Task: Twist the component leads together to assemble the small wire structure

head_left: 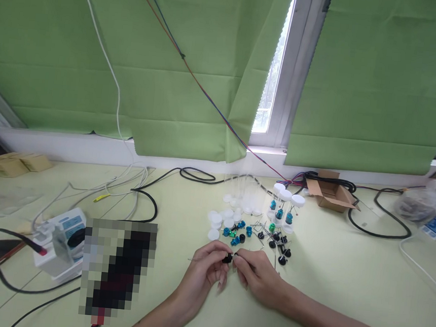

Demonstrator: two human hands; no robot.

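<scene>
Low over the table, my left hand (pixel 209 264) pinches a small black part (pixel 227 258) between thumb and fingers. A thin metal rod (pixel 194 259) sticks out to the left of that hand. My right hand (pixel 259 275) is closed at the other end, its fingertips on a tiny dark piece (pixel 236 255) that they partly cover. Just beyond the hands lie several blue fittings (pixel 236 241), a green fitting (pixel 232 234) and white round caps (pixel 216 219). Several black knob-like parts with metal stems (pixel 282 260) are scattered to the right.
Clear tubes with white caps (pixel 285 195) stand behind, some holding blue fittings. An open cardboard box (pixel 332 194) sits at the back right. A white power strip (pixel 61 239) and black cables (pixel 12 288) occupy the left. A blurred-out dark object (pixel 121 267) lies nearer.
</scene>
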